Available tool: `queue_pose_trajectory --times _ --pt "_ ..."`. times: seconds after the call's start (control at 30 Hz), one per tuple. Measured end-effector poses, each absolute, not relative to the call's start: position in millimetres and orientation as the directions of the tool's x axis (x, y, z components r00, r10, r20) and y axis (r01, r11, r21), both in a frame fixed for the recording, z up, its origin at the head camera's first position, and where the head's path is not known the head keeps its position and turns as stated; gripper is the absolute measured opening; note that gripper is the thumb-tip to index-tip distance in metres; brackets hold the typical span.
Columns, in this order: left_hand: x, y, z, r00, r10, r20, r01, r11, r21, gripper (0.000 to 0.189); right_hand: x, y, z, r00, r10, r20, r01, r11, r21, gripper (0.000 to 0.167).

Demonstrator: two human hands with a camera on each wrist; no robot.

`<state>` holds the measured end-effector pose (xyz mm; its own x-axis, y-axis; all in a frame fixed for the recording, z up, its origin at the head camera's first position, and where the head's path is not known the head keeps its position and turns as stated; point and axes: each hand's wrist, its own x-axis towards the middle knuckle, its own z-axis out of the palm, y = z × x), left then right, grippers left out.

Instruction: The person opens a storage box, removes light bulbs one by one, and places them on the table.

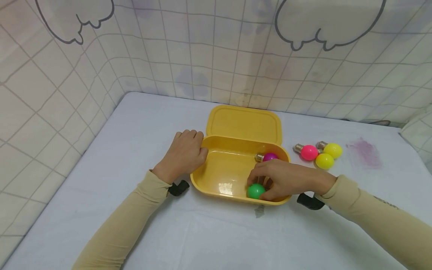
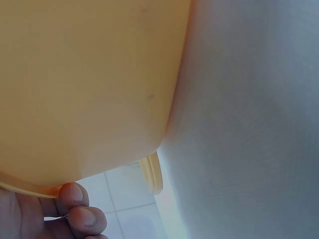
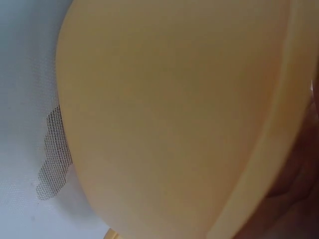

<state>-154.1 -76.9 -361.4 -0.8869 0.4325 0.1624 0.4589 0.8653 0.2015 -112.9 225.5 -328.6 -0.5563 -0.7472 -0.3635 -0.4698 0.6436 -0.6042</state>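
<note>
A yellow plastic box (image 1: 222,170) stands on the white-covered table, its lid (image 1: 244,123) lying behind it. My left hand (image 1: 186,152) grips the box's left rim; the left wrist view shows its curled fingertips (image 2: 82,216) by the rim. Inside the right part of the box, my right hand (image 1: 283,178) holds a green light bulb (image 1: 255,191) between thumb and fingers, near the front wall. The hand hides the bulb's base. Behind that hand a purple light bulb (image 1: 270,156) lies in the box, partly covered. The right wrist view is mostly filled by the box's outer wall (image 3: 169,119).
To the right of the box lie a pink light bulb (image 1: 309,152) and two yellow light bulbs (image 1: 333,150) close together. A pinkish stain (image 1: 366,153) marks the cloth beyond them. A grid-patterned curtain (image 1: 236,56) rises along the table's back edge.
</note>
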Motion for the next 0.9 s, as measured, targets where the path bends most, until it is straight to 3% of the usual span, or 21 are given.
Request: queue_pose_trajectory --times 0.9 --pt "-154.1 -77.2 -361.5 -0.89 0.433 0.145 0.455 0.868 0.201 0.02 -110.0 225.0 -328.3 -0.567 -0.761 -0.316 -0.489 0.619 -0.614 0.032"
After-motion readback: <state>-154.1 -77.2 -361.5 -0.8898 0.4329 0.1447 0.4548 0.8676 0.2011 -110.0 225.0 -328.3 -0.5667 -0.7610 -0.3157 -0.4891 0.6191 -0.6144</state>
